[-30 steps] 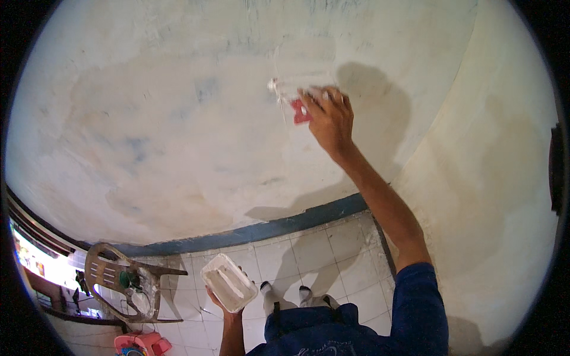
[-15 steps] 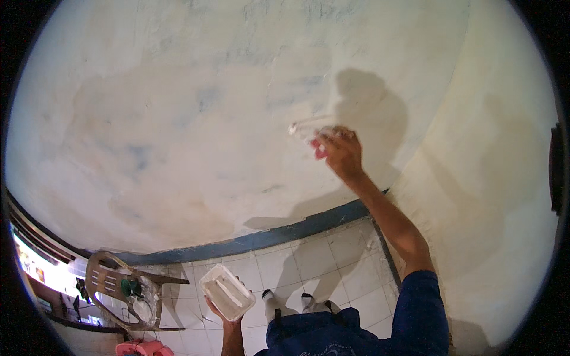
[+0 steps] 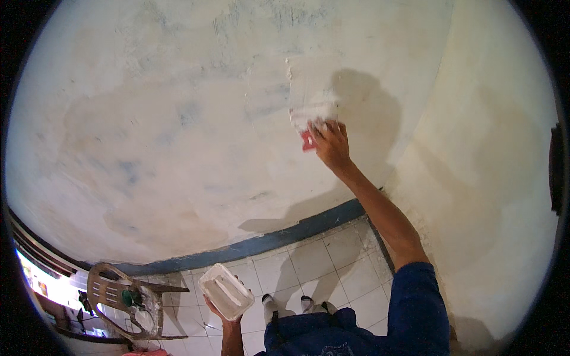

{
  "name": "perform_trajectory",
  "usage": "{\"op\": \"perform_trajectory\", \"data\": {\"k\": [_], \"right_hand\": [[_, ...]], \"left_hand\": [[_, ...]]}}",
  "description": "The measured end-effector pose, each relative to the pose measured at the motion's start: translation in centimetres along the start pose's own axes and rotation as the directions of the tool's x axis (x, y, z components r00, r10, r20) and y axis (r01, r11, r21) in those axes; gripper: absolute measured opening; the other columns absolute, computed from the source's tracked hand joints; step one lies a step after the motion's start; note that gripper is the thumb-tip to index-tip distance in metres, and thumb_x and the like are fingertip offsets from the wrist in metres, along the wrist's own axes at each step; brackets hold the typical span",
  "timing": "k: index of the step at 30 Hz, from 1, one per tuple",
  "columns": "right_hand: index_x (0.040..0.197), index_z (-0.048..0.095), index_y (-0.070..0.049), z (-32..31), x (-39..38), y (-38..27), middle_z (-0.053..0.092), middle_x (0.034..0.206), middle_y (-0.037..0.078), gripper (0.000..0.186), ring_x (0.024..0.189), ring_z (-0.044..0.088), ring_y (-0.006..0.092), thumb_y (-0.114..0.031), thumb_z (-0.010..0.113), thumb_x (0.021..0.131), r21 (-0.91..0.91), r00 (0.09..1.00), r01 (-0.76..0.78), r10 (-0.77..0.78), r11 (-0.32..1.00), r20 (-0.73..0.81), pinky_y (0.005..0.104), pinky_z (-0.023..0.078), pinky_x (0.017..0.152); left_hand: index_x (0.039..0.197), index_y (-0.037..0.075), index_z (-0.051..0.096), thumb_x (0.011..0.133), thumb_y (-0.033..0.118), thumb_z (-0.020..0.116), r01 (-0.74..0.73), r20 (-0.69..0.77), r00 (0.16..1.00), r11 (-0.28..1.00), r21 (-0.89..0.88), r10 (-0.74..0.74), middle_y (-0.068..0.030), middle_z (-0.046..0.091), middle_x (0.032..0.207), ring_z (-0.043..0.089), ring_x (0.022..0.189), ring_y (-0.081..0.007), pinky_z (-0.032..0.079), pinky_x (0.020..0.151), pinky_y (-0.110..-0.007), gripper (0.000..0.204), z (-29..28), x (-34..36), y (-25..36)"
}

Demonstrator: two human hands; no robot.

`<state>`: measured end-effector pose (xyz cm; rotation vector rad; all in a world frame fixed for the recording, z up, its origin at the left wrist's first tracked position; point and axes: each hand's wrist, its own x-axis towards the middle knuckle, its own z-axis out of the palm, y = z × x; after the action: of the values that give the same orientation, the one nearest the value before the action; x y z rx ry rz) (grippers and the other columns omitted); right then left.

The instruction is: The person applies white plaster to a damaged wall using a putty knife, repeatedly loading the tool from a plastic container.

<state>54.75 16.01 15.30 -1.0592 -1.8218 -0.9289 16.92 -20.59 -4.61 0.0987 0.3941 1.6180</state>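
My right hand (image 3: 333, 144) is closed around a wide putty knife (image 3: 309, 140) with a red handle. Its blade lies against the off-white wall (image 3: 196, 154), partly smeared with putty. Above the blade runs a pale fresh strip of putty (image 3: 314, 80) with a raised ridge along its left side. Low in front of my body, my left hand (image 3: 228, 317) grips a white rectangular tub (image 3: 209, 276) from below, its fingers mostly hidden by it. Whitish putty (image 3: 228, 292) coats the inside, and a long pale strip lies across it; I cannot tell what that strip is.
A blue band (image 3: 279, 232) edges the wall's foot above a tiled floor (image 3: 356, 276). At lower left stands a worn plastic armchair (image 3: 110, 283) with a green item (image 3: 127, 298) on it. A pink object (image 3: 148, 352) shows at the bottom edge. Another wall (image 3: 475, 196) meets at the right.
My right hand and the putty knife have moved up the wall, and a fresh putty strip now shows above the blade. The view has shifted a little; my left hand still holds the tub.
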Motion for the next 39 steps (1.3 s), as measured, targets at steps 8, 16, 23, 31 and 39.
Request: {"op": "perform_trajectory", "data": {"k": [8, 16, 23, 31, 39], "right_hand": [[0.113, 0.067, -0.014, -6.7, 10.6, 0.7, 0.062, 0.103, 0.002, 0.047, 0.101, 0.055, 0.0244, -0.008, 0.072, 0.066, 0.034, 0.999, -0.037, 0.038, 0.999, -0.021, 0.0417, 0.044, 0.083], [0.111, 0.071, -0.013, -1.9, 8.6, 0.5, 0.066, 0.101, 0.003, 0.045, 0.099, 0.056, 0.0251, -0.001, 0.068, 0.067, 0.02, 1.0, 0.002, -0.002, 1.0, 0.011, 0.0411, 0.044, 0.082], [0.112, 0.069, -0.011, -1.1, 0.8, -1.2, 0.064, 0.105, 0.002, 0.047, 0.099, 0.056, 0.0249, 0.0, 0.068, 0.066, 0.171, 0.995, -0.013, -0.005, 0.985, 0.104, 0.0407, 0.044, 0.081], [0.117, 0.064, -0.011, 3.6, 1.6, 2.1, 0.056, 0.118, 0.006, 0.047, 0.109, 0.052, 0.0276, -0.012, 0.071, 0.071, -0.045, 0.997, -0.024, 0.02, 0.999, -0.07, 0.0473, 0.042, 0.089], [0.117, 0.064, -0.014, 3.3, -6.8, -0.7, 0.06, 0.113, 0.004, 0.052, 0.108, 0.054, 0.0273, -0.009, 0.074, 0.066, 0.211, 0.988, -0.063, 0.031, 0.975, 0.154, 0.0469, 0.042, 0.087]], "left_hand": [[0.146, 0.02, 0.036, 0.079, 0.075, 0.049, -0.058, -0.043, 0.997, 0.996, 0.064, 0.061, -0.0227, 0.049, 0.135, 0.054, 0.116, -0.0436, 0.046, 0.087, -0.067, 0.087, -1.0, 0.9, -0.1], [0.145, 0.019, 0.038, 0.081, 0.074, 0.049, -0.047, -0.066, 0.997, 0.998, -0.034, 0.044, -0.0225, 0.047, 0.137, 0.052, 0.118, -0.0432, 0.045, 0.09, -0.066, 0.085, -0.5, 0.6, -0.5], [0.145, 0.02, 0.038, 0.081, 0.073, 0.05, -0.048, 0.004, 0.999, 0.998, 0.046, 0.048, -0.0222, 0.046, 0.138, 0.051, 0.12, -0.0444, 0.043, 0.092, -0.068, 0.084, -1.4, 1.1, -0.3], [0.146, 0.021, 0.037, 0.081, 0.07, 0.054, -0.042, 0.044, 0.998, 0.999, 0.017, 0.041, -0.0224, 0.042, 0.141, 0.046, 0.125, -0.0434, 0.039, 0.097, -0.068, 0.084, -3.2, 1.4, -0.5], [0.147, 0.022, 0.035, 0.08, 0.069, 0.056, -0.065, 0.02, 0.998, 0.997, 0.033, 0.064, -0.0226, 0.039, 0.144, 0.042, 0.128, -0.0431, 0.036, 0.098, -0.069, 0.084, -5.0, 0.9, 0.1]]}}
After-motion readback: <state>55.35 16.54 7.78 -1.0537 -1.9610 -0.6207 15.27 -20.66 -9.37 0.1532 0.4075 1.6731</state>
